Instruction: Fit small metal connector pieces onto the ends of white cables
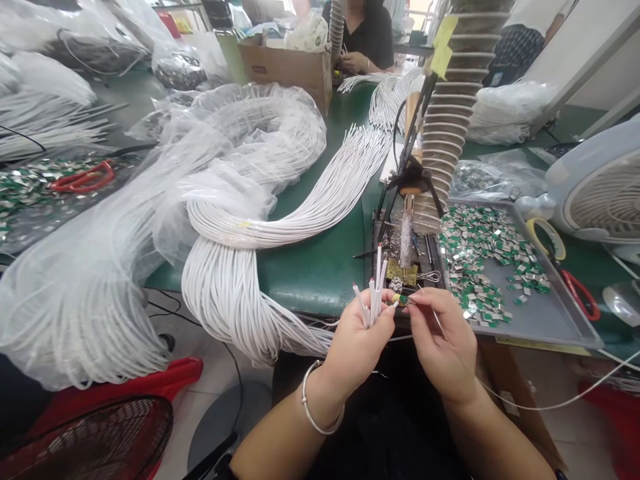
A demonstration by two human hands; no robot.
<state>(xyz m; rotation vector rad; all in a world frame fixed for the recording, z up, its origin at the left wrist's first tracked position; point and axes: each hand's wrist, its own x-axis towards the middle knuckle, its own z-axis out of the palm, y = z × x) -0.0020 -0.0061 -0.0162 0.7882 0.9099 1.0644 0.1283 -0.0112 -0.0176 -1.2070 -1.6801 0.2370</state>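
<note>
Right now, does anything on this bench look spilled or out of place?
The bundle of white cables slumps over the front edge of the green workbench and hangs unsupported toward the floor. The clear plastic bag beside it sags over the edge too. This looks odd because both spill off the work surface.

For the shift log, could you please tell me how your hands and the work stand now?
Left hand gripping white cable ends, fanned upward. Right hand pinching small green board. Ribbed hose beyond the hands, not in the way.
</note>
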